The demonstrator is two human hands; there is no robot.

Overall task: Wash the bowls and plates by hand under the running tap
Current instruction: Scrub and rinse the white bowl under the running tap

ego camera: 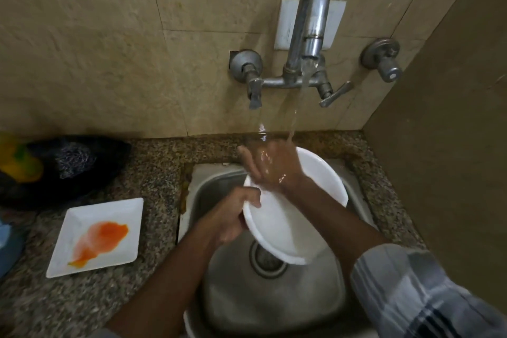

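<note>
A round white bowl (pixel 285 217) tilts over the steel sink (pixel 219 181). My left hand (pixel 233 217) grips its left rim with curled fingers. My right hand (pixel 271 164) lies over the bowl's upper part with fingers straight and wet. Water from the metal tap (pixel 310 16) pours in a stream (pixel 297 107) onto that hand and runs off the bowl's lower edge. A square white plate (pixel 115 214) smeared with orange sauce lies on the granite counter left of the sink.
A dark bag (pixel 82 162) with a mesh scrubber and a yellow-green item (pixel 19 162) sits at the back left of the counter (pixel 153 173). Two tap levers (pixel 334 93) and a separate valve (pixel 384 63) stick out of the tiled wall. A side wall closes the right.
</note>
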